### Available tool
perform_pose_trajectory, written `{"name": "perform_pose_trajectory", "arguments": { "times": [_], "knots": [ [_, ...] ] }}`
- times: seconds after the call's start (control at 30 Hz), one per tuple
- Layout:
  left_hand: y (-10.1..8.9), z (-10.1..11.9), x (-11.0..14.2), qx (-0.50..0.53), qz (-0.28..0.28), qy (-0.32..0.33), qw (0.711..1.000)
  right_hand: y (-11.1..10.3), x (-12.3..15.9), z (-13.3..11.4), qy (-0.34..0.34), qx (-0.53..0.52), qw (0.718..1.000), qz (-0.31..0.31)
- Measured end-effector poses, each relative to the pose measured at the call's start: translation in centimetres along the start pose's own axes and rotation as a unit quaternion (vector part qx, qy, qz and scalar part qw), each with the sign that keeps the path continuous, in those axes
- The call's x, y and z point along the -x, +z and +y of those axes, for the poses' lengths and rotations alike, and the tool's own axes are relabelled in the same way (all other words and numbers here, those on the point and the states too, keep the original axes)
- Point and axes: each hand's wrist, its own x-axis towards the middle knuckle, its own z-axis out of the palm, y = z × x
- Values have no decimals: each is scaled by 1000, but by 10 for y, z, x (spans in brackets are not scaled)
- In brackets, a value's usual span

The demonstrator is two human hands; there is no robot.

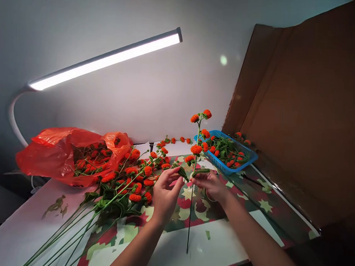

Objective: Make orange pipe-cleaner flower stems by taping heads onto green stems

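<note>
An artificial flower stem (189,218) stands upright between my hands, with several fuzzy orange blooms (196,149) on small green branches along its top. My left hand (167,190) pinches a dark green fuzzy leaf (182,173) just left of the stem. On the other side, my right hand (212,187) grips the stem where a second green leaf (201,172) sticks out to the right. Part of a thin ring-like thing (209,196) shows under my right hand; what it is I cannot make out. The bare lower stem is a thin dark rod.
Finished-looking orange flower stems (126,186) lie piled at the left. Behind them sits a red plastic bag (56,149) of blooms. A blue basket (252,158) holds more flowers. A lit lamp (110,58) hangs above; a cardboard sheet (310,117) stands at right.
</note>
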Motion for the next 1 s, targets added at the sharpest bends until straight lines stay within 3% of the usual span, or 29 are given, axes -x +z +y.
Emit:
{"name": "perform_pose_trajectory", "arguments": {
  "times": [0.1,0.33,0.63,0.83,1.0],
  "knots": [
    [3,-1,3,-2,-14,23,1000,2,2,0,2,20,1000,-9],
    [10,-4,2,101,11,-73,992,7,5,-2,-34,60,997,-28],
    [12,-4,5,97,56,-120,986,4,4,3,-35,74,996,-35],
    [12,-8,3,156,84,-176,968,9,6,0,-38,82,995,-48],
    [13,-11,8,205,65,-246,945,11,6,-4,-20,97,994,-37]
  ]
}}
